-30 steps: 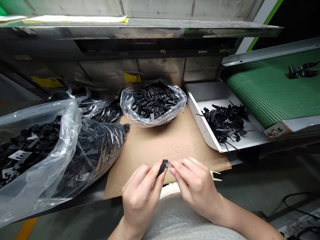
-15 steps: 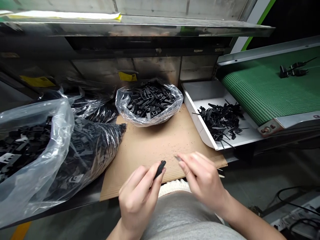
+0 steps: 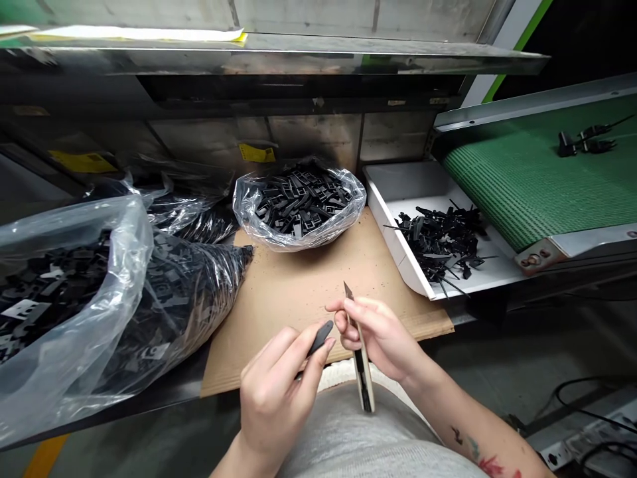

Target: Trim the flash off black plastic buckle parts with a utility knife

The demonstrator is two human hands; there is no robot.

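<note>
Between thumb and forefinger, my left hand (image 3: 281,372) pinches a small black plastic part (image 3: 321,337), whose rounded end sticks out toward the upper right. My right hand (image 3: 375,332) is closed around a utility knife (image 3: 363,372). Its pointed blade (image 3: 348,290) faces away from me, and the pale handle hangs down below the fingers. The two hands are close together over the near edge of a cardboard sheet (image 3: 318,282), with the blade apart from the black part.
A clear bag (image 3: 239,206) of black parts stands behind the cardboard. Another large plastic bag (image 3: 134,232) of black pieces is at left. On the right, a white tray (image 3: 398,255) holds black scraps beside a green conveyor belt (image 3: 497,176) carrying several black pieces.
My right hand has turned over, so the knife now points upward and its handle shows. My left hand keeps the black part in nearly the same spot.
</note>
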